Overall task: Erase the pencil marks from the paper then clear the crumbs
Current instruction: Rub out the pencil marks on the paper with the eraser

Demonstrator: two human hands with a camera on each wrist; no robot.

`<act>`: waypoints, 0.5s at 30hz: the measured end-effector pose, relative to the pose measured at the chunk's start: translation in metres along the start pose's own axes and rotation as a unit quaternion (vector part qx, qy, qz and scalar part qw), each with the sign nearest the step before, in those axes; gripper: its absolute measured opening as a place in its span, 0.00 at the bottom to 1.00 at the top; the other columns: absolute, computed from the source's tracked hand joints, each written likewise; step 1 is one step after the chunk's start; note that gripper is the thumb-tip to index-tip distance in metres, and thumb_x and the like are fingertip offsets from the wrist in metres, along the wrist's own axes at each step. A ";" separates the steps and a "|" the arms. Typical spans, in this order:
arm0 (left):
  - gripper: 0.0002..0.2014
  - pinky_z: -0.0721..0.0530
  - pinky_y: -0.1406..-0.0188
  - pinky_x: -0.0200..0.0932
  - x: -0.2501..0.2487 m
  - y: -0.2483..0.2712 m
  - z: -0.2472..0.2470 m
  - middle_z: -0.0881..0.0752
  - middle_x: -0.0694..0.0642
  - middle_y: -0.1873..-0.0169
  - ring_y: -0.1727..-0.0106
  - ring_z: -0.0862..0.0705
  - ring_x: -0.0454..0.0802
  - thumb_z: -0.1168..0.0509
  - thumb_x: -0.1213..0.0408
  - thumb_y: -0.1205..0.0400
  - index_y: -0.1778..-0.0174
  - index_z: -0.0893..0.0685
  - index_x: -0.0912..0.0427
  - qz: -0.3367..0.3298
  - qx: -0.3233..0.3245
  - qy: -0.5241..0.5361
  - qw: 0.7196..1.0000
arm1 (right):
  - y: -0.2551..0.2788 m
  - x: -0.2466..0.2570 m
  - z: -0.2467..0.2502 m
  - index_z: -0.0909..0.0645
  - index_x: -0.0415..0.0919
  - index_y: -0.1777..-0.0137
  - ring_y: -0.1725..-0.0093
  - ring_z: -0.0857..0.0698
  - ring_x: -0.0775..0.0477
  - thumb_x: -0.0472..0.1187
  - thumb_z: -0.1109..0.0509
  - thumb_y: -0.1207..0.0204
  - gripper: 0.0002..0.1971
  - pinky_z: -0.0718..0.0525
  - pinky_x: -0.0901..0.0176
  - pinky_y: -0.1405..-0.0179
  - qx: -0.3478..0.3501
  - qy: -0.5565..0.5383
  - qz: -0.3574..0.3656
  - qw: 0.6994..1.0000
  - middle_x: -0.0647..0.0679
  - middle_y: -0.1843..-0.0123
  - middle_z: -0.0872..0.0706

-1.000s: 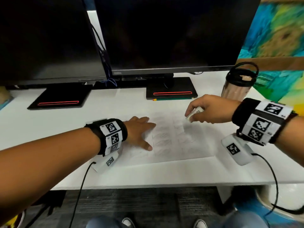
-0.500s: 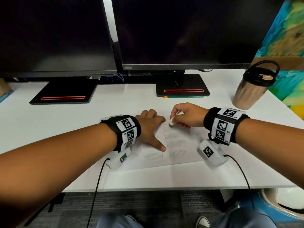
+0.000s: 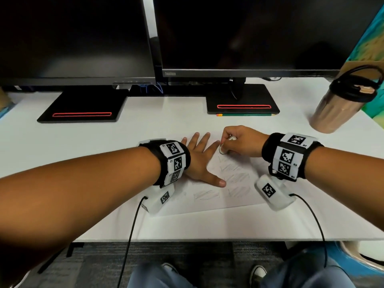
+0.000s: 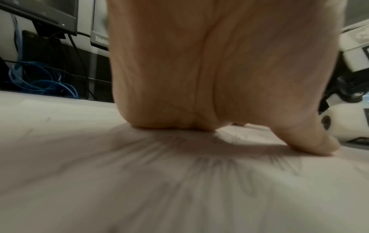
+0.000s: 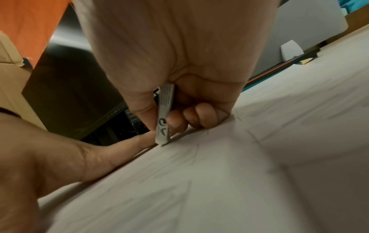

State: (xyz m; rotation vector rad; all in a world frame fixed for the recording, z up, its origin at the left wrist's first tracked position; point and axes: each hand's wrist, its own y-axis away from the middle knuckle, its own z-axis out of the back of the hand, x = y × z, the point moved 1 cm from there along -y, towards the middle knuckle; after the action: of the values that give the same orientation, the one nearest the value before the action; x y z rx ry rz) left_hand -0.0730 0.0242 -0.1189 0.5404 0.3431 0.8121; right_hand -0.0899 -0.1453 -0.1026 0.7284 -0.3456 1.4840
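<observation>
A white sheet of paper (image 3: 236,196) with several grey pencil scribbles lies on the white desk (image 3: 145,132). My left hand (image 3: 199,156) lies flat on the sheet's left part, fingers spread and thumb out, pressing it down; the same palm (image 4: 179,78) fills the left wrist view above the paper (image 4: 139,189). My right hand (image 3: 239,142) grips a white eraser (image 3: 223,149) in a printed sleeve, its tip touching the paper's far part beside my left fingertips. In the right wrist view the eraser (image 5: 164,119) stands pinched between thumb and fingers on the paper (image 5: 219,181).
Two dark monitors stand at the back on black bases (image 3: 81,107) (image 3: 243,100). A green pencil (image 3: 245,114) lies before the right base. A brown tumbler with a black lid (image 3: 340,102) stands at the far right. Blue cables (image 3: 153,88) hang behind.
My right hand has come left and down with the eraser, from above the sheet's right side to its far part, setting the tip on the paper. The left hand's fingers have spread.
</observation>
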 end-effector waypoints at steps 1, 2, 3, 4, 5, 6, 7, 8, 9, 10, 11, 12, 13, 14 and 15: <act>0.63 0.70 0.19 0.67 0.000 -0.001 0.000 0.79 0.52 0.19 0.18 0.79 0.58 0.40 0.19 0.32 0.17 0.76 0.44 0.002 0.000 -0.003 1.000 | -0.001 0.000 0.000 0.17 0.39 0.55 0.63 0.20 0.52 0.40 0.26 0.27 0.06 0.21 0.54 0.56 -0.001 0.005 0.002 1.000 0.53 0.62 0.16; 0.64 0.70 0.19 0.67 -0.001 -0.002 -0.001 0.79 0.52 0.19 0.18 0.78 0.59 0.40 0.19 0.32 0.18 0.76 0.44 0.003 0.000 -0.006 1.000 | 0.000 -0.001 0.000 0.17 0.40 0.55 0.62 0.20 0.51 0.41 0.26 0.27 0.06 0.21 0.53 0.55 -0.002 0.009 0.005 1.000 0.53 0.62 0.16; 0.64 0.69 0.19 0.67 -0.001 -0.002 -0.001 0.79 0.52 0.18 0.18 0.78 0.59 0.41 0.18 0.33 0.18 0.76 0.44 0.005 0.000 -0.009 1.000 | -0.001 -0.001 0.000 0.17 0.40 0.56 0.61 0.20 0.50 0.42 0.26 0.27 0.06 0.20 0.53 0.54 -0.004 0.014 0.009 1.000 0.53 0.62 0.16; 0.64 0.69 0.19 0.67 -0.001 -0.002 -0.001 0.79 0.52 0.18 0.18 0.77 0.59 0.41 0.18 0.33 0.18 0.77 0.44 0.006 -0.001 -0.012 1.000 | -0.001 -0.001 -0.001 0.18 0.40 0.56 0.60 0.19 0.49 0.42 0.26 0.27 0.06 0.20 0.52 0.53 -0.009 0.022 0.016 1.000 0.52 0.61 0.16; 0.64 0.69 0.18 0.67 -0.001 -0.003 -0.001 0.78 0.52 0.18 0.17 0.77 0.59 0.41 0.18 0.33 0.18 0.77 0.44 0.007 -0.002 -0.013 1.000 | 0.000 0.000 -0.001 0.18 0.41 0.55 0.57 0.18 0.48 0.42 0.27 0.26 0.05 0.19 0.52 0.52 -0.014 0.035 0.022 0.999 0.52 0.59 0.15; 0.65 0.69 0.18 0.66 -0.001 -0.003 -0.002 0.78 0.52 0.18 0.17 0.77 0.59 0.40 0.18 0.34 0.18 0.77 0.44 0.008 -0.004 -0.012 1.000 | 0.000 0.001 -0.002 0.18 0.41 0.55 0.54 0.17 0.47 0.42 0.28 0.26 0.05 0.18 0.51 0.49 -0.018 0.051 0.031 0.998 0.51 0.57 0.14; 0.65 0.69 0.18 0.66 -0.001 -0.003 -0.002 0.78 0.52 0.18 0.17 0.77 0.59 0.40 0.18 0.34 0.18 0.77 0.45 0.009 -0.007 -0.009 1.000 | 0.000 0.003 -0.002 0.18 0.41 0.55 0.51 0.16 0.46 0.42 0.29 0.25 0.05 0.17 0.50 0.47 -0.016 0.065 0.040 0.997 0.50 0.55 0.13; 0.66 0.68 0.18 0.66 -0.001 -0.003 -0.002 0.77 0.52 0.17 0.17 0.76 0.59 0.40 0.18 0.34 0.18 0.76 0.46 0.009 -0.011 -0.007 1.000 | 0.000 0.005 -0.003 0.18 0.40 0.55 0.50 0.15 0.46 0.42 0.30 0.24 0.05 0.17 0.49 0.46 -0.006 0.073 0.046 0.996 0.50 0.53 0.12; 0.66 0.68 0.18 0.65 -0.001 -0.002 -0.002 0.77 0.52 0.17 0.17 0.76 0.58 0.39 0.18 0.34 0.17 0.76 0.47 0.011 -0.014 -0.006 1.000 | 0.000 0.007 -0.003 0.18 0.41 0.54 0.50 0.15 0.47 0.42 0.30 0.24 0.05 0.16 0.49 0.45 0.006 0.076 0.048 0.996 0.50 0.53 0.12; 0.67 0.67 0.17 0.65 -0.001 -0.002 -0.002 0.76 0.52 0.17 0.16 0.75 0.58 0.39 0.18 0.34 0.17 0.76 0.49 0.013 -0.017 -0.005 1.000 | 0.000 0.008 -0.002 0.17 0.41 0.54 0.50 0.14 0.47 0.42 0.30 0.24 0.05 0.16 0.49 0.44 0.014 0.081 0.047 0.995 0.50 0.53 0.11; 0.68 0.67 0.17 0.65 -0.001 -0.003 -0.001 0.76 0.52 0.17 0.16 0.75 0.58 0.39 0.18 0.34 0.17 0.76 0.51 0.015 -0.019 -0.005 1.000 | -0.001 0.009 -0.001 0.17 0.41 0.54 0.49 0.15 0.47 0.43 0.30 0.23 0.06 0.16 0.49 0.44 0.012 0.089 0.047 0.995 0.50 0.53 0.11; 0.68 0.67 0.17 0.65 -0.001 -0.002 -0.001 0.76 0.52 0.17 0.16 0.75 0.58 0.39 0.18 0.35 0.17 0.75 0.52 0.017 -0.021 -0.005 1.000 | -0.001 0.009 -0.001 0.17 0.41 0.53 0.49 0.15 0.47 0.43 0.30 0.23 0.06 0.17 0.49 0.44 0.003 0.095 0.047 0.994 0.50 0.52 0.12; 0.69 0.67 0.17 0.64 -0.001 -0.003 -0.001 0.75 0.52 0.17 0.16 0.75 0.57 0.39 0.17 0.35 0.17 0.75 0.52 0.018 -0.023 -0.005 1.000 | -0.001 0.010 -0.001 0.17 0.41 0.53 0.48 0.15 0.47 0.43 0.30 0.23 0.06 0.17 0.49 0.44 -0.006 0.097 0.050 0.994 0.49 0.52 0.12; 0.69 0.67 0.17 0.64 -0.002 -0.003 -0.002 0.75 0.52 0.17 0.16 0.75 0.57 0.39 0.17 0.36 0.16 0.75 0.52 0.019 -0.024 -0.004 1.000 | 0.000 0.010 -0.002 0.17 0.41 0.54 0.48 0.15 0.47 0.43 0.30 0.23 0.06 0.17 0.49 0.45 -0.006 0.096 0.056 0.994 0.49 0.51 0.12; 0.69 0.67 0.17 0.64 -0.002 -0.003 -0.002 0.75 0.52 0.16 0.16 0.75 0.57 0.39 0.17 0.36 0.16 0.75 0.52 0.020 -0.026 -0.002 0.999 | 0.000 0.011 -0.002 0.18 0.41 0.54 0.49 0.15 0.47 0.42 0.30 0.23 0.05 0.17 0.49 0.45 0.004 0.094 0.063 0.994 0.49 0.52 0.12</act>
State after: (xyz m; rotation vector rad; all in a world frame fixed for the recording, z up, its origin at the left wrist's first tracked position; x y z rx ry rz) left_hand -0.0734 0.0218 -0.1225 0.5020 0.3075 0.8561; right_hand -0.0897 -0.1357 -0.0973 0.5759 -0.2438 1.6602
